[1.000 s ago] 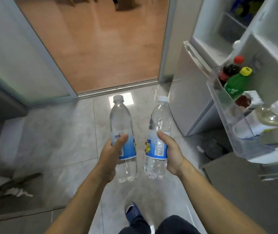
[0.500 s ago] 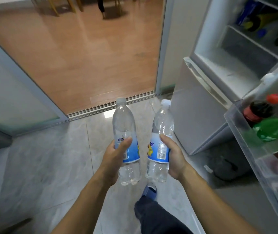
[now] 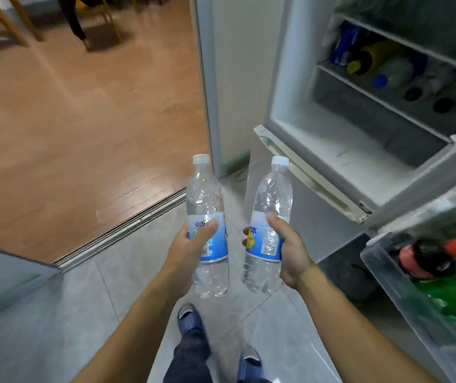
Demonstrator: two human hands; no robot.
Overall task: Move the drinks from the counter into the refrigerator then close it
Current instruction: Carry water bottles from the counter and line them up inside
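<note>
My left hand (image 3: 186, 254) grips a clear water bottle (image 3: 206, 205) with a white cap and blue label, held upright. My right hand (image 3: 290, 254) holds a second water bottle (image 3: 272, 200) of the same kind, tilted slightly left. Both bottles are in front of me, above the grey tile floor. The refrigerator (image 3: 340, 139) stands open at the upper right, its lower shelf bare and white. Several bottles lie on the shelf above. Its open door shelf (image 3: 381, 275) at the right holds a dark cola bottle (image 3: 428, 259) with a red cap and a green bottle (image 3: 453, 299).
A sliding-door track (image 3: 121, 230) separates the grey tiles from a wooden floor (image 3: 83, 120) at the left. A glass door panel (image 3: 0, 277) stands at the lower left. Chair legs (image 3: 8, 26) stand at the far top left. My feet in blue slippers (image 3: 190, 322) are below.
The view has swung up and right, so more of the refrigerator's inside shows. Both hands still hold their bottles, now slightly farther apart, closer to the refrigerator.
</note>
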